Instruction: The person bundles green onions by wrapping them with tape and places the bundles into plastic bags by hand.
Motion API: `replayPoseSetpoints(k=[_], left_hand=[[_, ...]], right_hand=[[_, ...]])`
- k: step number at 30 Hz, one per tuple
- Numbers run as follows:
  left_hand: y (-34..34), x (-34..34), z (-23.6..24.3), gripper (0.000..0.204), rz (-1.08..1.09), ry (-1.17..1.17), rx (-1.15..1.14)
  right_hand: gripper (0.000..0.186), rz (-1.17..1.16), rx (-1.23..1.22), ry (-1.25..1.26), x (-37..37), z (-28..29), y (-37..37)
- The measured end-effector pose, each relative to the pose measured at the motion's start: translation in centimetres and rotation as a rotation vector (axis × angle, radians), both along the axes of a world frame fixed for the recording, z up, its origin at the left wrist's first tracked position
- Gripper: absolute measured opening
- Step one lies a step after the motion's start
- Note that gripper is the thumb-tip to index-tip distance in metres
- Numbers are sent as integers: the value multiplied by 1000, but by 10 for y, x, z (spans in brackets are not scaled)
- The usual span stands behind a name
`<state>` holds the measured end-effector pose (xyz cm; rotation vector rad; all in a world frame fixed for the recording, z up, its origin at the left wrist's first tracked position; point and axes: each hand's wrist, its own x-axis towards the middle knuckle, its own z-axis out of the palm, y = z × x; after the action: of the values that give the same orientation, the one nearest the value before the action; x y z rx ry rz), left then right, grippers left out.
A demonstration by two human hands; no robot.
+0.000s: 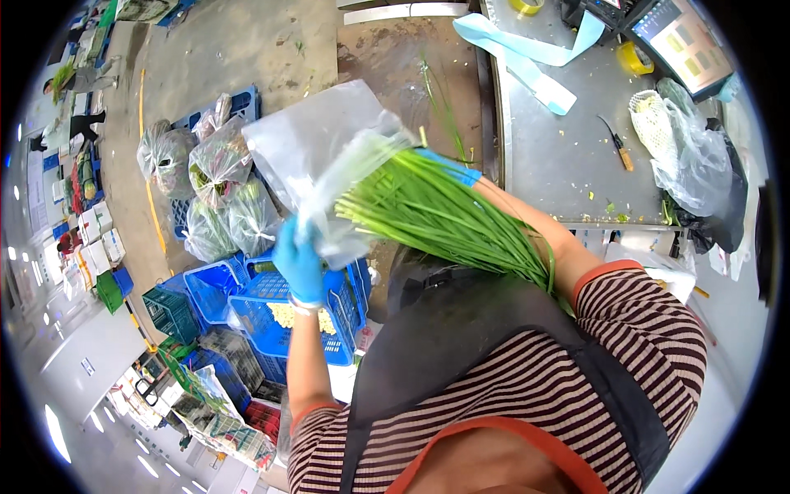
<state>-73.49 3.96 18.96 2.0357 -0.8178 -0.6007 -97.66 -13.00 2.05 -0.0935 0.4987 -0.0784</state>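
Observation:
A thick bundle of long green chives (444,210) lies across my right forearm, its cut ends pointing left into the mouth of a clear plastic bag (309,136). My right hand (451,167), in a blue glove, is under and behind the bundle and supports it; most of its fingers are hidden by the stalks. With my left hand (298,262), also gloved in blue, I pinch the near edge of the bag. The bag hangs partly around the ends of the stalks, its flat part spread out to the far left.
On the right, a metal table (568,156) bears a knife (617,146), light-blue strapping (527,58), tape rolls, a screen (681,41) and crumpled bags (687,156). Filled plastic bags (218,169) rest on a blue pallet at left. Blue crates (284,309) stand below my left hand. A few stalks lie on the floor.

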Motion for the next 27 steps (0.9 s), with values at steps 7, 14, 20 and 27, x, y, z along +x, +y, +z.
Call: replayPoseSetpoints(k=[7, 14, 20, 27], left_hand=[[91, -98, -138, 17, -120, -47, 249], [50, -100, -174, 17, 116, 689, 267], [7, -97, -130, 28, 91, 315, 101], [3, -88, -132, 5, 44, 102, 249]], right_hand=[[39, -208, -89, 121, -34, -11, -31], [38, -365, -195, 262, 21, -47, -64], [36, -606, -349, 642, 64, -103, -101], [40, -788, -263, 654, 151, -154, -140]])
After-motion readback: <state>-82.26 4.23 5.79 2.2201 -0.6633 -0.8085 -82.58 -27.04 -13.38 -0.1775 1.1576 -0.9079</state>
